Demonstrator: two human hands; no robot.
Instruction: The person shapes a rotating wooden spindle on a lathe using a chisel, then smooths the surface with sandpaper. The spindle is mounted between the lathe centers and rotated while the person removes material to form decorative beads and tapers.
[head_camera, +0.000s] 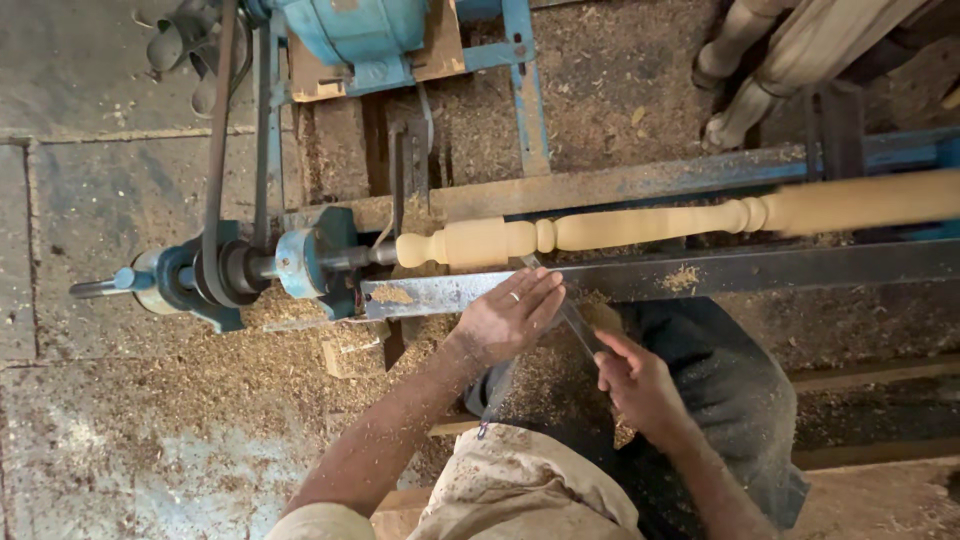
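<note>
Head view, both hands gripping chisel (572, 318), tip up-left against horizontal spindle (640, 225)

From my remote seat the head view came through evenly lit by soft, diffuse daylight, neither dim nor harsh, and I could not tell its direction. I took the pale turned spindle (650, 225) as my landmark. It was the brightest thing in view, and its far right end was smeared by motion blur, its edges soft. Below it, the steel rail (700, 275) carried a dull sheen without real glare. Shadows were weak, darkest just beneath the spindle and in the gaps behind it. Below the spindle, the left hand (505, 318) and right hand (635, 380) looked reasonably sharp. Left of it, the sawdust floor looked slightly washed out.
</note>
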